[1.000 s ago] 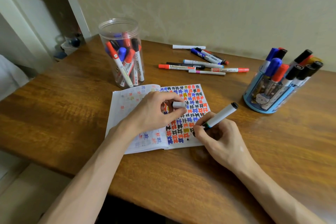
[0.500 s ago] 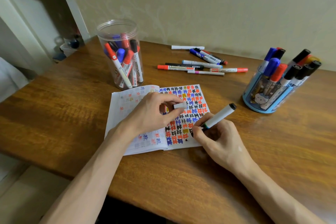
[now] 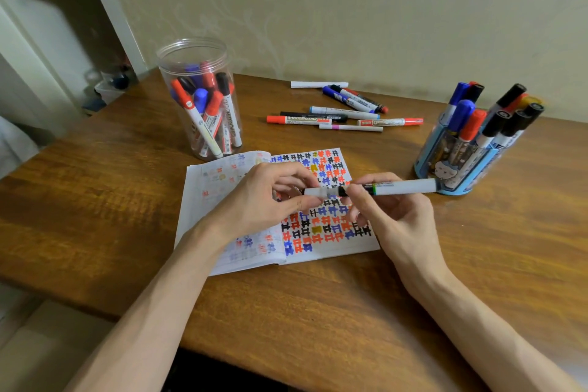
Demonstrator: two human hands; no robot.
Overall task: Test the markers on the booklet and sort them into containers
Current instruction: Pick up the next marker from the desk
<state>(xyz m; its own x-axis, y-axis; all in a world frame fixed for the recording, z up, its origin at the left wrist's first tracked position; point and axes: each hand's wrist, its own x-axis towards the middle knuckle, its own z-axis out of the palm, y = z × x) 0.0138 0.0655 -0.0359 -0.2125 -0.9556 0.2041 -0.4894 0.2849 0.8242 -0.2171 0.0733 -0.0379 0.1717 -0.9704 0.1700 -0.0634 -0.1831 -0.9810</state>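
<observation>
An open booklet (image 3: 337,248) full of coloured marks lies on the wooden table. Above it my right hand (image 3: 394,219) grips a white marker (image 3: 407,187) held level. My left hand (image 3: 264,197) pinches its white cap (image 3: 315,191), which sits against the marker's tip end. A clear plastic jar (image 3: 194,54) holding several markers stands at the back left. At the right stands a blue holder (image 3: 426,153) with several markers in it. Several loose markers (image 3: 343,114) lie at the back of the table.
The wooden table (image 3: 95,200) runs up to a pale wall behind. White shelving (image 3: 105,0) with small items stands at the far left. The table's front edge lies close to me, with floor below it at the left.
My right hand lifted the marker off the page and turned it level. My left hand brought the cap up to the marker's tip.
</observation>
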